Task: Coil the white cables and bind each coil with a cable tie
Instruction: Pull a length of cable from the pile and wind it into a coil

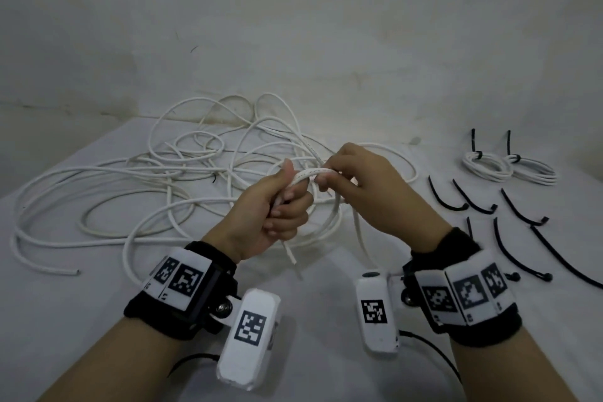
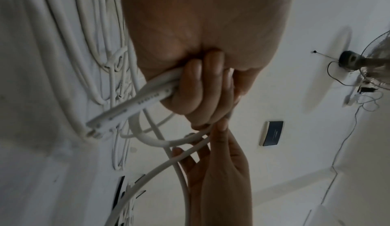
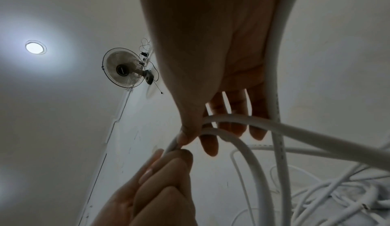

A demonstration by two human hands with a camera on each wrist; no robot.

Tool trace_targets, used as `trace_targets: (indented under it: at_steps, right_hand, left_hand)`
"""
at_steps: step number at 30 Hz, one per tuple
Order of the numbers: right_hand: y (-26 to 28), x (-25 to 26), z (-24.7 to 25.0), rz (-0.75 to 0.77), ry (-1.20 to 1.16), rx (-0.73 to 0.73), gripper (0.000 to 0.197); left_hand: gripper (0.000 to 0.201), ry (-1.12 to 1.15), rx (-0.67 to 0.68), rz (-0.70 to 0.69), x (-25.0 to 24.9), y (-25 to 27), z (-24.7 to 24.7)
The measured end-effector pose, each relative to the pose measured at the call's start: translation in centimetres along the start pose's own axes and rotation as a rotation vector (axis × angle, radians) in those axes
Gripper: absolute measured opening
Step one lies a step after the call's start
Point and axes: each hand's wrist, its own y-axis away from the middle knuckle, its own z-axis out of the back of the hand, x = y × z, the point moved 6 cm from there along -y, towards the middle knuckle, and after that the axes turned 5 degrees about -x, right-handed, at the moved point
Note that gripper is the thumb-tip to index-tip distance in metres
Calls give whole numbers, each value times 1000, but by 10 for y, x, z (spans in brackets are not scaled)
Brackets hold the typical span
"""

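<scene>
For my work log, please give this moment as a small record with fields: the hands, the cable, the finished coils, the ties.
left hand: grips the cable in a fist, short free end hanging below
right hand: pinches the same cable beside the left thumb
cable in hand: white, one loop started between the hands
loose cables: tangled on the table, far left
finished coils: two, far right, each bound with a black tie
spare ties: black, loose, right of the hands

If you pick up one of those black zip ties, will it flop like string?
Probably not. The loose black cable ties lie in smooth curves on the table, so they look springy. They seem thin, so likely very light. The white cable in both hands droops in rounder loops, so it seems floppier.
</scene>
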Motion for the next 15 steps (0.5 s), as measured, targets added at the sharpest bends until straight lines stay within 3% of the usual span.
trace_targets:
  at_steps: [4, 7, 10, 15]
  right_hand:
    - [1, -3, 3, -10, -79, -35, 31]
    - [2, -6, 1, -41, -134, -35, 24]
    - [6, -12, -2, -81, -131, 51, 8]
    - [21, -26, -8, -201, -285, 215, 8]
  left_hand:
    - [40, -49, 1, -34, -3, -1, -3]
    - [41, -17, -46, -59, -6, -1, 1]
    - [43, 162, -113, -123, -16, 0, 7]
    - [41, 294, -198, -246, -39, 5, 26]
